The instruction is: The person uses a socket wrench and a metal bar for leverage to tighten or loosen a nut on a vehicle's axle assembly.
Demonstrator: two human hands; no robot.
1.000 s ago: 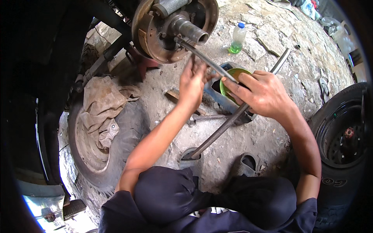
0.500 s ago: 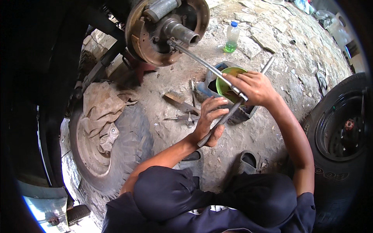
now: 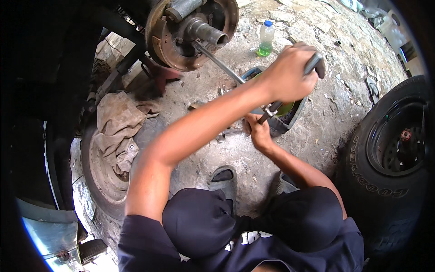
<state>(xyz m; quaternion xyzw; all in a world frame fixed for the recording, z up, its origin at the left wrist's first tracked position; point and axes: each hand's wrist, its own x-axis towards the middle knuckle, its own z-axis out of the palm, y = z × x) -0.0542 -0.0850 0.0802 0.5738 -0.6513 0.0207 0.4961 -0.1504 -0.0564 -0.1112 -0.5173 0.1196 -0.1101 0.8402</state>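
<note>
Stony ground (image 3: 331,136) lies beneath us. One long, silver steel rod (image 3: 223,66) slants from the rusty round brake plate's (image 3: 173,58) lower half to one grey steel crossbar (image 3: 312,63); we count two black rubber tyres (image 3: 358,190) and one blue-capped clear bottle (image 3: 266,40). Our left grip (image 3: 294,75), arm reaching across, wraps the crossbar's upper part; our right grip (image 3: 260,133), at its lower end, is too hidden to judge.

Daylight pours over the stony ground (image 3: 312,27), palest toward the far right, while everything off to the left sinks almost to black. Down there a metal panel (image 3: 50,235) glares, fringed in blue. The left hand (image 3: 290,75) looks slightly smeared, the hub (image 3: 206,32) crisper. Straight edges bow outward; the corners go dark
</note>
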